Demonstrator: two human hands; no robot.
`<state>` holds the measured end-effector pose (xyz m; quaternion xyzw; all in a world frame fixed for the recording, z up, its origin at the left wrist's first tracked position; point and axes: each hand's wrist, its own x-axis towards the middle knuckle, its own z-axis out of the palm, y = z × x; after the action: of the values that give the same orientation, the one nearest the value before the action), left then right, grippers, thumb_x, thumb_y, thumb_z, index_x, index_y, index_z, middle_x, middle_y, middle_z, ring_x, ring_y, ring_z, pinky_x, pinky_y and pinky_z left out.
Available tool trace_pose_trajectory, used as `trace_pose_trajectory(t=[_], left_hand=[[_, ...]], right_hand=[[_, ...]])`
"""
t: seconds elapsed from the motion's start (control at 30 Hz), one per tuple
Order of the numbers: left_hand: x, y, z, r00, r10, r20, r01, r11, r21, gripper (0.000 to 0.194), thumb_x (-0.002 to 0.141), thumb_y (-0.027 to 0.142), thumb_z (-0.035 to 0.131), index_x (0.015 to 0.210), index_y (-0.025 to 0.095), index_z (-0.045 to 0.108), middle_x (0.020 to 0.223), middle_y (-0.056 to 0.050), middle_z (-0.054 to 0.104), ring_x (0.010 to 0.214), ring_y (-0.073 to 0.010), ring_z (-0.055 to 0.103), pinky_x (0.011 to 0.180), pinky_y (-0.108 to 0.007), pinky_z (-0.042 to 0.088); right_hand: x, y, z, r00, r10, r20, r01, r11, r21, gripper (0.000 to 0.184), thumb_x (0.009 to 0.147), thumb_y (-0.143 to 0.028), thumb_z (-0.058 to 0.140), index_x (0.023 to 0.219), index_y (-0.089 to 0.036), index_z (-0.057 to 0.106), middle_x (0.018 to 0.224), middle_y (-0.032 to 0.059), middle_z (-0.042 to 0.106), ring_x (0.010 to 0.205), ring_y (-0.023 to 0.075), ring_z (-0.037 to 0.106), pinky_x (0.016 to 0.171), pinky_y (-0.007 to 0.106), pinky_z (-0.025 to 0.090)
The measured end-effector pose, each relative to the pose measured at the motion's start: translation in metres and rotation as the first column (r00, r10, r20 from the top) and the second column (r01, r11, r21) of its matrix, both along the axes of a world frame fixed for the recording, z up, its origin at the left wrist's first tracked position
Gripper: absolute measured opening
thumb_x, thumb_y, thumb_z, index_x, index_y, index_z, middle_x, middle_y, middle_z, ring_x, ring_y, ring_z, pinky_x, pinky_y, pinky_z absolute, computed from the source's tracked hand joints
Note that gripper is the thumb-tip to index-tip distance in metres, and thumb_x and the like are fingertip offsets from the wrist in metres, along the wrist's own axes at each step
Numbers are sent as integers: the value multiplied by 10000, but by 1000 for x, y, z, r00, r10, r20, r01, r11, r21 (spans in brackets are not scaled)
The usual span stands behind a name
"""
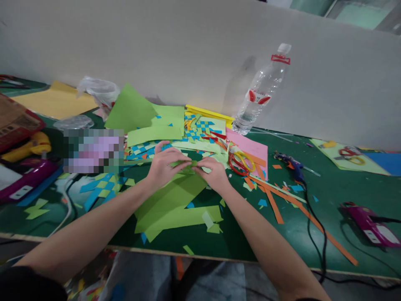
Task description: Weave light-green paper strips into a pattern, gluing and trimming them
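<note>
Both hands meet at the middle of the table, pinching a small piece of green paper point(189, 169) between them. My left hand point(164, 165) has thumb and forefinger closed on its left side, the other fingers loosely raised. On the right side, my right hand point(213, 172) grips it with thumb and fingertips. Larger green paper sheets point(171, 196) lie flat under the hands, with small scraps on them. Red- and yellow-handled scissors point(239, 163) rest just right of my right hand. Behind the hands is woven blue and green paper point(200, 129).
A tilted water bottle point(258, 94) leans on the wall. At right are a glue gun point(291, 165) with a black cable, orange paper strips point(313, 219) and a purple power strip point(372, 223). Another purple power strip point(34, 177) and a yellow tool point(28, 148) stand left.
</note>
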<state>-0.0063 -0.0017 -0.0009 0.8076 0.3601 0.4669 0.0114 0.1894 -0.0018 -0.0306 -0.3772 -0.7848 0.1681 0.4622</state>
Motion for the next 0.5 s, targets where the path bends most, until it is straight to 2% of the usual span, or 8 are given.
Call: trace_pose_trajectory(t=[0.23, 0.5], left_hand=[[0, 0, -2, 1000, -11, -9, 11, 1000, -7, 111, 814, 366, 682, 772, 266, 708, 715, 30, 738, 661, -159, 659, 1016, -456, 330], [0, -2, -1, 997, 69, 25, -70, 998, 2, 87, 810, 333, 688, 786, 250, 703, 735, 22, 730, 673, -157, 660, 1008, -451, 357]], right_hand=[[1, 2, 1, 988, 19, 152, -34, 995, 91, 155, 848, -339, 643, 782, -229, 730, 741, 34, 721, 719, 178, 644, 867, 379, 476], [1, -2, 0, 993, -45, 112, 38, 997, 63, 189, 842, -350, 645, 958, -229, 733, 868, 36, 747, 758, 177, 668, 967, 396, 448]])
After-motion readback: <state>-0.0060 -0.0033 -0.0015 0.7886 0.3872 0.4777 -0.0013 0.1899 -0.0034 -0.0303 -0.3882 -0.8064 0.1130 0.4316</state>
